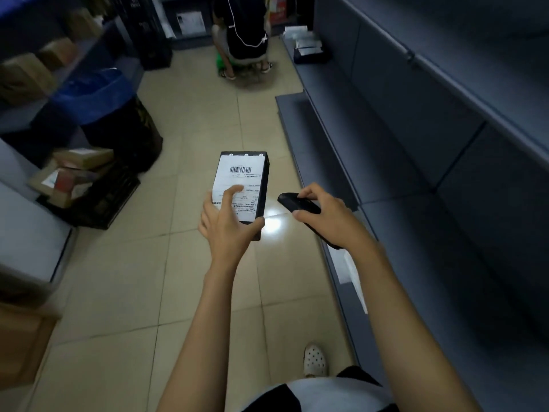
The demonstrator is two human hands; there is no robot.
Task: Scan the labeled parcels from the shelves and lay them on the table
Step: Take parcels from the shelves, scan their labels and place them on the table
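At far left a black crate (102,200) on the floor holds a heap of cardboard boxes (74,173), likely stock waiting its turn. My left hand (227,224) grips the near end of the black parcel (241,185), with the fingers (233,193) curled round it and one lying across the lower print. That leaves the white label (248,181) facing up and its barcode (240,170) uncovered. The parcel hangs in mid-air above the tiled floor (178,263).

Just beside it, not touching, my right hand (326,217) is closed around a black scanner (289,202) with its nose turned toward the label. I judge the scan to be the step in hand. Further right run the grey shelves (416,129). The counter is out of view.
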